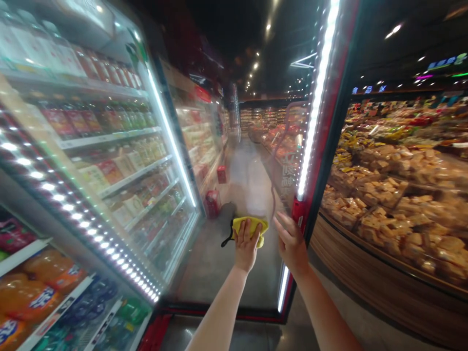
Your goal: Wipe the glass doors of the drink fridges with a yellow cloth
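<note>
My left hand (247, 246) presses a folded yellow cloth (239, 225) against the glass of an open fridge door (219, 273). Its fingers lie over the cloth, and a dark loop hangs from the cloth's left edge. To the right, my right hand (291, 241) rests against the door's lit side frame, fingers stretched toward the glass and partly bent, thumb hidden. Beyond the fingertips, a curved door handle (274, 180) shows through the pane. Hazy whitish patches cover the middle of the glass.
Left stands the lit fridge with shelves of bottles and cartons (124, 165); large orange bottles (40, 287) fill the lower left. A bright LED strip (318, 97) runs up the door's side. Right of the door, a curved wooden counter (351, 263) holds heaped packaged goods (413, 209).
</note>
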The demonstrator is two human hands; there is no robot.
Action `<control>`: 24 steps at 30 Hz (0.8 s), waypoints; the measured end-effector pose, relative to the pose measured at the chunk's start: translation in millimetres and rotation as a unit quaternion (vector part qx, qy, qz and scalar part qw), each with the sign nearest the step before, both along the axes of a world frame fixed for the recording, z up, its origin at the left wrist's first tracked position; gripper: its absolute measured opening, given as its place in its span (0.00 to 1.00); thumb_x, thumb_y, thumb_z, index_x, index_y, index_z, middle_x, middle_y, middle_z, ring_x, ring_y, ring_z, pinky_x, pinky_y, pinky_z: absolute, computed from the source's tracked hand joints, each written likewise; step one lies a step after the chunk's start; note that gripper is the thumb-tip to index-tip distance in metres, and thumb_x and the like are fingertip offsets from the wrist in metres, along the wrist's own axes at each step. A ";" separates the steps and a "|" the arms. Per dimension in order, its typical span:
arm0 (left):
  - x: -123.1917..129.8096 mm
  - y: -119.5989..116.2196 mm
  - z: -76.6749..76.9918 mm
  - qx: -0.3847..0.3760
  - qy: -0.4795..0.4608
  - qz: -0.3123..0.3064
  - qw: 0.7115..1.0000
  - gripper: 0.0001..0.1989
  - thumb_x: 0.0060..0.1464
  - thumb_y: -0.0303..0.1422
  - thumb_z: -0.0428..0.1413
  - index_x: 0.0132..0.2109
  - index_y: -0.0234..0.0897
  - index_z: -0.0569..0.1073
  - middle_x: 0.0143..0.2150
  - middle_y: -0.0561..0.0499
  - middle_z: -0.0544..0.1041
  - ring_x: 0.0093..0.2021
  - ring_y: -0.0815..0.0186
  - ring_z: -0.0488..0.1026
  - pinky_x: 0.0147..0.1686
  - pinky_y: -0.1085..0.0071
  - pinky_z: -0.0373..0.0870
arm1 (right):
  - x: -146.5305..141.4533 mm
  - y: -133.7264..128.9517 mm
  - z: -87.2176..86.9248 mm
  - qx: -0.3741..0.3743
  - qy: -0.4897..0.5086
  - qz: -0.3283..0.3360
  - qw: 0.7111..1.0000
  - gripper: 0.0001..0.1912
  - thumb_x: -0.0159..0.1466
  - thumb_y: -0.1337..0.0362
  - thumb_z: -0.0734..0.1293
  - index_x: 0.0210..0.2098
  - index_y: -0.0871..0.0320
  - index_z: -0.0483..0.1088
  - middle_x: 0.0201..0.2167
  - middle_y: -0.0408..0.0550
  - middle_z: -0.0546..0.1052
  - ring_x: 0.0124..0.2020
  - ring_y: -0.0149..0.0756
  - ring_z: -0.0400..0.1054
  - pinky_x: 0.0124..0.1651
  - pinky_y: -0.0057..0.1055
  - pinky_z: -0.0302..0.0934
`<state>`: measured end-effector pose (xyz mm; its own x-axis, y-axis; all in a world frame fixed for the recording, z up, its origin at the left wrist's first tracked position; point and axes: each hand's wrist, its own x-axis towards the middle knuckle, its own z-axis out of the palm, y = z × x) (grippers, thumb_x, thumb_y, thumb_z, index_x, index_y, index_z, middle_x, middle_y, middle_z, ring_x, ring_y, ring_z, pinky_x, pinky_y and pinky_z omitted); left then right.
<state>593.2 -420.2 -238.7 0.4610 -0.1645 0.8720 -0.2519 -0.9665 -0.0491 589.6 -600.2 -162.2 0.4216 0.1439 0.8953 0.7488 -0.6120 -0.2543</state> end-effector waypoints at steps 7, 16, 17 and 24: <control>25.2 42.2 67.0 -0.052 0.010 0.022 0.998 0.42 0.60 0.20 0.56 0.76 0.51 0.54 0.80 0.43 0.44 0.79 0.47 0.44 0.73 0.40 0.52 | 4.3 20.1 3.4 0.002 -0.036 0.020 0.999 0.29 0.71 0.76 0.58 0.68 0.51 0.67 0.62 0.57 0.76 0.70 0.48 0.63 0.64 0.53 0.69; -8.8 57.2 15.6 0.018 0.027 0.004 0.999 0.39 0.60 0.20 0.57 0.73 0.54 0.60 0.77 0.44 0.59 0.78 0.50 0.51 0.70 0.39 0.57 | 0.7 60.1 -1.7 -0.022 0.006 0.045 0.999 0.32 0.70 0.77 0.57 0.71 0.49 0.63 0.69 0.54 0.69 0.75 0.48 0.53 0.68 0.57 0.63; -5.9 61.8 20.6 0.029 0.034 -0.003 0.999 0.38 0.61 0.21 0.58 0.72 0.56 0.62 0.75 0.46 0.62 0.77 0.51 0.53 0.71 0.39 0.55 | 1.7 65.2 -1.0 -0.022 0.002 0.045 0.999 0.33 0.70 0.77 0.57 0.71 0.49 0.62 0.69 0.54 0.68 0.75 0.48 0.52 0.69 0.58 0.63; -13.6 120.3 27.0 -0.101 0.038 0.060 0.992 0.44 0.56 0.15 0.57 0.74 0.48 0.58 0.80 0.41 0.47 0.79 0.45 0.42 0.70 0.35 0.55 | -3.9 101.3 -4.4 -0.020 -0.001 0.041 0.999 0.36 0.70 0.78 0.57 0.74 0.47 0.55 0.71 0.53 0.66 0.75 0.48 0.51 0.71 0.60 0.59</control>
<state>579.6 -299.8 -211.8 0.5319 0.0700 0.8439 -0.1309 -0.9778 0.1636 585.7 -499.0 -166.6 0.4054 0.2141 0.8887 0.7974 -0.5581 -0.2293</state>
